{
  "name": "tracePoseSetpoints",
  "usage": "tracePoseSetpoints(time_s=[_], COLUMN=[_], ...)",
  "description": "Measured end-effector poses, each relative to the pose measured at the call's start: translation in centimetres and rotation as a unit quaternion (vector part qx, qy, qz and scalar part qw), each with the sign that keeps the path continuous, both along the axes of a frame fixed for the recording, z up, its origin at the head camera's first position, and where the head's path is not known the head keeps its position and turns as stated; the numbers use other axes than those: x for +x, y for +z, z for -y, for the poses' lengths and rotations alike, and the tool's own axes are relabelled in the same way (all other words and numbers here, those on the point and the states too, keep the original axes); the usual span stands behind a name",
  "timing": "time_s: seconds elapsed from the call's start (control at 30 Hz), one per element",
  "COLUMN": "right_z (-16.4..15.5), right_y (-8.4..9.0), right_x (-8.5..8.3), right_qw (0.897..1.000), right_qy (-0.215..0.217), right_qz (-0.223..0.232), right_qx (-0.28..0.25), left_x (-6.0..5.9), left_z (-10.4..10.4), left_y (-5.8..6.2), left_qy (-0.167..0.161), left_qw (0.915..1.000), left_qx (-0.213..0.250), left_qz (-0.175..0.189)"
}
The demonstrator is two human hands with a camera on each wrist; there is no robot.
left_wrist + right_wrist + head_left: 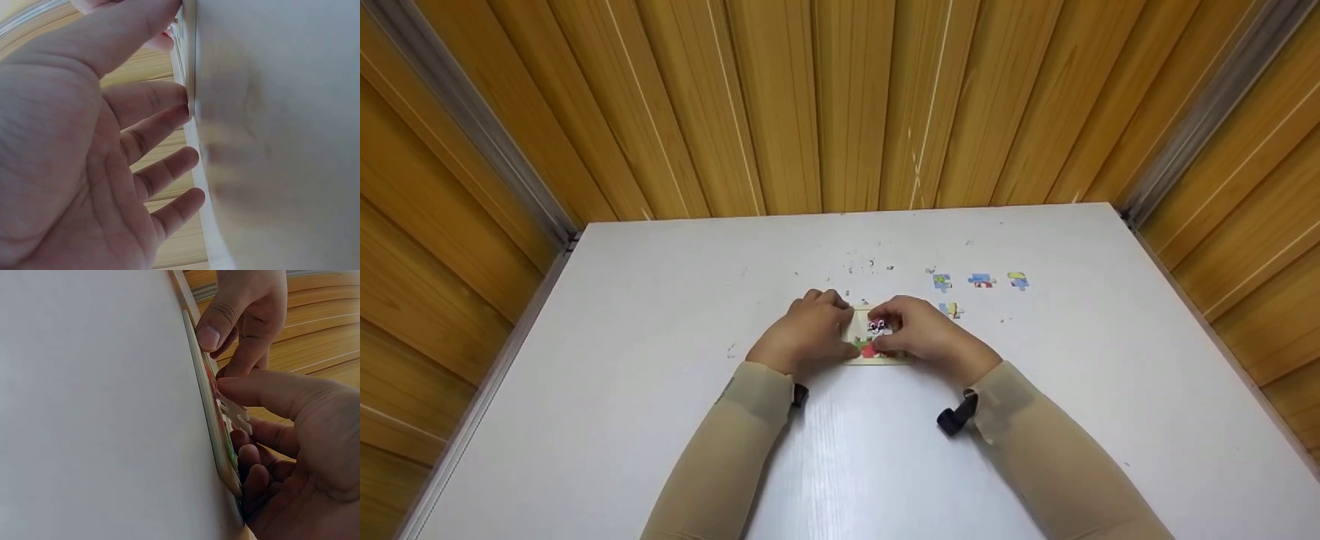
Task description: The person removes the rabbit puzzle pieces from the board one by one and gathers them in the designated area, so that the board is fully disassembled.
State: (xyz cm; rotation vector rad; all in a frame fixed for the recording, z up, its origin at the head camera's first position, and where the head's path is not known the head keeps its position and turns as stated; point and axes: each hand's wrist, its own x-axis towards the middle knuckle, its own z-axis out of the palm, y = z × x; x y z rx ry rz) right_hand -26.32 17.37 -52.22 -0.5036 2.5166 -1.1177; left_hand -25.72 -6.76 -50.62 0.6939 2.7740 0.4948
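A small puzzle board (864, 339) with a colourful picture lies flat at the middle of the white table (660, 315). My left hand (810, 330) rests at its left end. In the left wrist view its fingers (169, 112) are nearly straight, their tips touching the board's edge (190, 67). My right hand (919, 334) is over the board's right part. It pinches a puzzle piece (237, 415), pale underside showing, between thumb (264, 391) and fingers, just above the board (211, 410). The left thumb (212, 332) presses at the board's far end.
Three loose puzzle pieces (981, 280) lie in a row behind and to the right of the hands, and another piece (950, 309) sits nearer the right hand. Small specks dot the table behind the board. Wooden panel walls close in the table's back and sides.
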Motion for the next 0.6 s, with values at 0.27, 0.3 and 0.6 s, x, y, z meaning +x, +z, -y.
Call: tracePoseSetpoints(time_s=[0.27,0.3,0.6], right_z=[-0.6,-0.7,-3.1], right_y=[0.9,1.1,3.1], right_x=[-0.7,-0.7,-0.8], right_qw=[0.997,0.996,0.992], right_qy=[-0.008,-0.014,-0.052], right_qz=[0.004,0.003,-0.047], right_qx=[-0.072,-0.084,-0.102], left_x=[0.1,0.1,-0.1], left_z=[0.1,0.1,0.0], left_y=[0.1,0.0,-0.2], left_qy=[0.002,0.003,0.009], left_qw=[1.0000,1.0000,0.9999], left_qx=[0.005,0.003,-0.005], left_qz=[0.003,0.004,0.010])
